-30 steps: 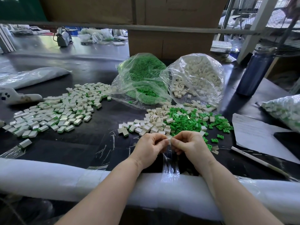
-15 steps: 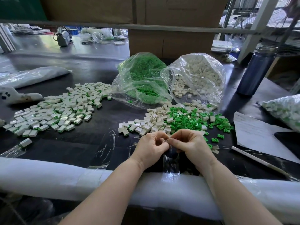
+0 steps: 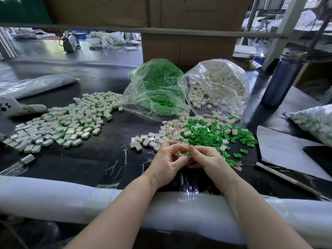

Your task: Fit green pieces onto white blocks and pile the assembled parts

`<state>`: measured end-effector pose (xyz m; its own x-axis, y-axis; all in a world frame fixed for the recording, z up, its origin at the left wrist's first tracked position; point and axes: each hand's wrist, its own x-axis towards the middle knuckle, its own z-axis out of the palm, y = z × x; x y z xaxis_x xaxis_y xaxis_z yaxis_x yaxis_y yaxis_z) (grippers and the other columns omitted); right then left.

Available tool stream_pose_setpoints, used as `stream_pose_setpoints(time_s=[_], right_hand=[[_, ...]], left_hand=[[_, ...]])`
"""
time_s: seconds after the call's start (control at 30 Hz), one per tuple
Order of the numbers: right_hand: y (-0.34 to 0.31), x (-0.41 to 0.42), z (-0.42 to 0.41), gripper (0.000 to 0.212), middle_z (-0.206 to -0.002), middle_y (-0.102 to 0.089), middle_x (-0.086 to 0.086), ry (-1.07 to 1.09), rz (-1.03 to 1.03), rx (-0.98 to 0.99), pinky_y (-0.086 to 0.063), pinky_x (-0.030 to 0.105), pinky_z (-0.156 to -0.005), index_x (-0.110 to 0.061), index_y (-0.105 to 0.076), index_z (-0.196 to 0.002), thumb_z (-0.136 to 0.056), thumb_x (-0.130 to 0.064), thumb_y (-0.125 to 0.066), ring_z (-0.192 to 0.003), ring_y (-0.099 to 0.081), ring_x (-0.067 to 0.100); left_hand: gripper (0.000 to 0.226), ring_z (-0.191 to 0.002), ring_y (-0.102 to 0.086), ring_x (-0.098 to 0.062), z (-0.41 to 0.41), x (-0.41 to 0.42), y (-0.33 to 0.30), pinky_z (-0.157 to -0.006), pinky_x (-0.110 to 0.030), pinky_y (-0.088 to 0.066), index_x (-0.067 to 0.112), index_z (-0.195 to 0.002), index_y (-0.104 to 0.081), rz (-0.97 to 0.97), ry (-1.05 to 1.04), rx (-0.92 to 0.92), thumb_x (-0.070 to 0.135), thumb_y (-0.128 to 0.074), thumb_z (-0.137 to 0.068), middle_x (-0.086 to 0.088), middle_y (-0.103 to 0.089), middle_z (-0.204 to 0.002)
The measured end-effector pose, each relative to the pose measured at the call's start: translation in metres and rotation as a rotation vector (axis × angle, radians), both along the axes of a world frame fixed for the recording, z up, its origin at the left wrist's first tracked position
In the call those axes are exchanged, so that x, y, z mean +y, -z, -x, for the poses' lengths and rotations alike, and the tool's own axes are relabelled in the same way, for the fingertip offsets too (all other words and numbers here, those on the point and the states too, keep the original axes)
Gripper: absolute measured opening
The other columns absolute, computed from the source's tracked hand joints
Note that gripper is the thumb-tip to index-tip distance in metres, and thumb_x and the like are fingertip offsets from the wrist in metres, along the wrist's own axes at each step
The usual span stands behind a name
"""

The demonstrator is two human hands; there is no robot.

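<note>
Small green plastic piece [image 3: 188, 154] pinched in the right hand [image 3: 206, 159], small white plastic block [image 3: 180, 154] pinched in the left hand [image 3: 168, 159]; grips touching just above the black tabletop [image 3: 107, 159], likely mid-fit. Loose white blocks and green pieces [image 3: 203, 135] heaped just beyond, within easy reach. Assembled parts [image 3: 59, 123] piled well left, apart from loose stock. Clear bags of green [image 3: 158, 88] and white [image 3: 217, 85] behind; cardboard boxes [image 3: 188, 45], blue bottle [image 3: 282, 79], workshop clutter beyond.

A blue bottle [image 3: 282, 79] stands at two o'clock, a paper sheet [image 3: 285, 151] lies at three with a white rod [image 3: 285, 178] just below it. Cardboard boxes [image 3: 188, 45] rise at twelve; a foam roll [image 3: 53, 196] lines the near table edge
</note>
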<state>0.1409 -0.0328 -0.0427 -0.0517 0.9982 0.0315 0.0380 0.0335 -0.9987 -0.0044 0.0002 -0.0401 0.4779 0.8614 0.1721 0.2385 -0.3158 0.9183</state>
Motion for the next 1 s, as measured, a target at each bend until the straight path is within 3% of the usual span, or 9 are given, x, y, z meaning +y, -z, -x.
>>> stream_pose_setpoints(time_s=[0.2,0.37,0.57,0.83,1.0], right_hand=[[-0.0010,0.0005,0.0002,0.025,-0.067,-0.065,-0.002,-0.014,0.023,-0.024,-0.049,0.015,-0.060,-0.009,-0.068,-0.081,-0.081,-0.032,-0.057,-0.064,-0.061,0.004],[0.0010,0.0008,-0.0006,0.011,-0.068,-0.064,0.000,-0.012,0.029,0.004,-0.050,0.016,-0.059,-0.007,-0.063,-0.087,-0.090,-0.014,-0.055,-0.062,-0.061,0.004],[-0.0011,-0.0013,0.0012,0.017,-0.076,-0.062,0.008,-0.036,0.026,-0.024,-0.048,0.015,-0.061,-0.010,-0.069,-0.088,-0.090,-0.019,-0.054,-0.067,-0.057,0.010],[-0.0033,-0.0027,0.0012,0.017,-0.068,-0.055,0.013,-0.003,0.014,-0.047,-0.041,0.019,-0.054,-0.005,-0.070,-0.082,-0.090,-0.011,-0.056,-0.057,-0.048,0.011],[-0.0038,-0.0026,0.0013,0.018,-0.070,-0.056,0.016,0.020,0.020,-0.050,-0.040,0.019,-0.053,0.002,-0.070,-0.084,-0.089,-0.009,-0.057,-0.057,-0.048,0.012]], left_hand=[[0.014,-0.074,-0.046,-0.004,-0.0007,-0.0019,-0.0014,-0.076,-0.006,-0.041,0.024,-0.086,-0.062,0.005,0.034,-0.007,0.010,-0.062,-0.086,-0.006,-0.044,-0.113],[0.015,-0.077,-0.048,-0.009,0.0000,-0.0017,-0.0015,-0.079,-0.009,-0.043,0.016,-0.093,-0.065,0.009,0.048,0.007,0.004,-0.059,-0.086,-0.009,-0.044,-0.114],[0.013,-0.085,-0.050,-0.010,-0.0019,-0.0011,-0.0003,-0.080,-0.008,-0.042,0.017,-0.092,-0.064,0.019,0.044,0.011,0.005,-0.061,-0.086,-0.008,-0.046,-0.112],[0.021,-0.089,-0.051,-0.013,-0.0039,-0.0011,0.0028,-0.080,-0.006,-0.040,0.018,-0.089,-0.064,-0.027,0.046,0.036,-0.001,-0.058,-0.083,0.000,-0.044,-0.105],[0.029,-0.092,-0.050,-0.008,-0.0040,-0.0015,0.0034,-0.084,-0.012,-0.043,0.030,-0.081,-0.058,-0.036,0.072,0.048,0.001,-0.057,-0.084,0.004,-0.040,-0.105]])
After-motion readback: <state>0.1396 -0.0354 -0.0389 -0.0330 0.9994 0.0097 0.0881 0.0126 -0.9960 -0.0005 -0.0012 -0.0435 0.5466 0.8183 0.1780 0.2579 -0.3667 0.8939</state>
